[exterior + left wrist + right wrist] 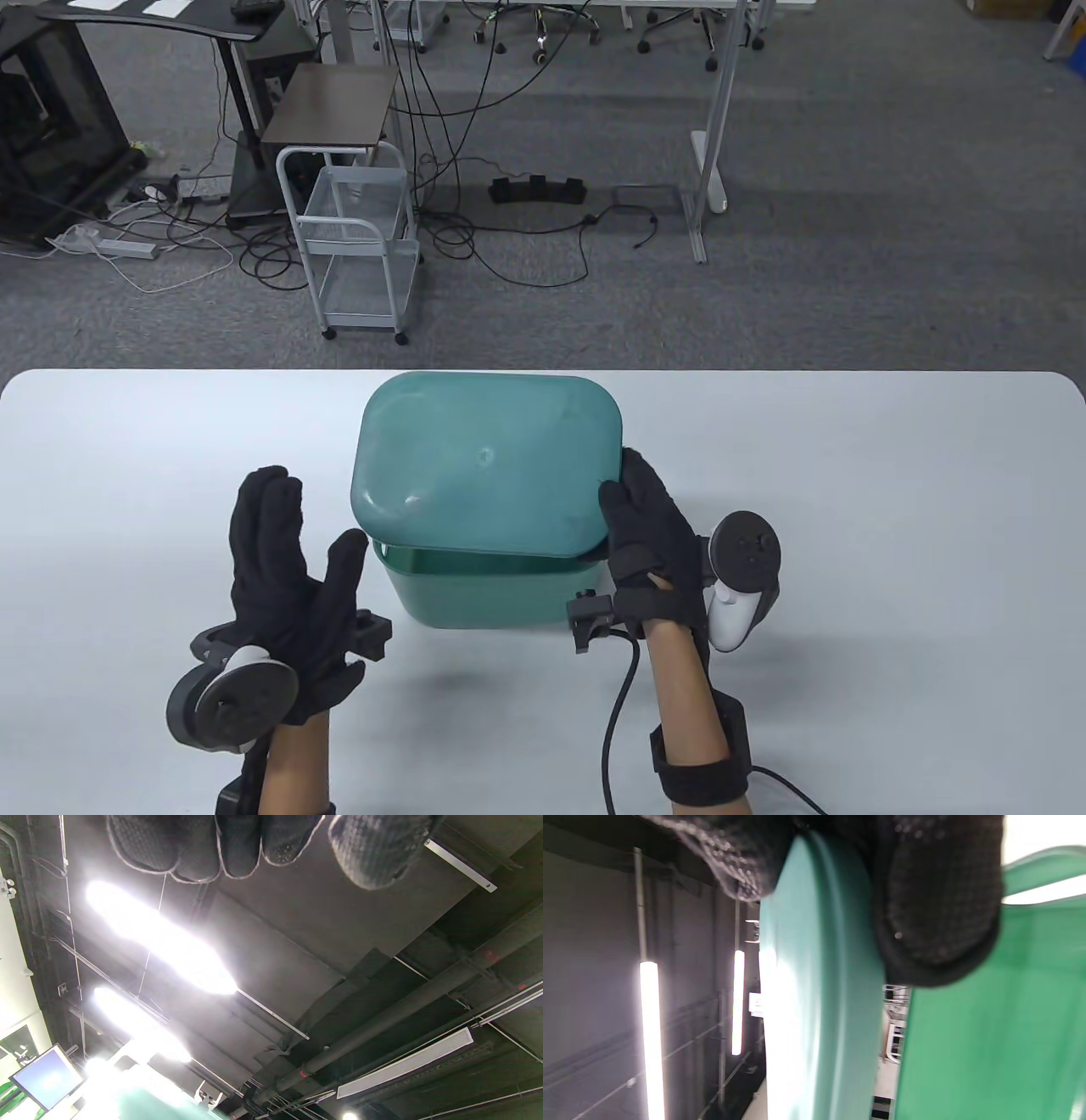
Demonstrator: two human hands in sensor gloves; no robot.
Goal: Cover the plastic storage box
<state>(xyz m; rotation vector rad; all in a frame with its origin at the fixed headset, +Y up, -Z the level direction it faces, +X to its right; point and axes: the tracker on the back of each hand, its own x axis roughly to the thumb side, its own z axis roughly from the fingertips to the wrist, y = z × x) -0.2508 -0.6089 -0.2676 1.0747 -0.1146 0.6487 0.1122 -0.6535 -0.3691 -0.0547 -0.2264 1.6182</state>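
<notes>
Box [475, 590], green, mid-table [891, 526], near front edge. Lid [488, 463], teal, above box, tilted, near edge raised, gap visible on near side; not seated. Right hand [649, 543]: pinching lid's right edge, thumb on top, fingers [937, 921] beneath rim. Left hand [280, 552]: spread, palm turned toward box, just beside its left side, touching nothing. Step in hand, by judgement: lowering and squaring lid over opening. Next move calls for aligning corners with rim, left hand steadying the far side, then pressing down evenly.
</notes>
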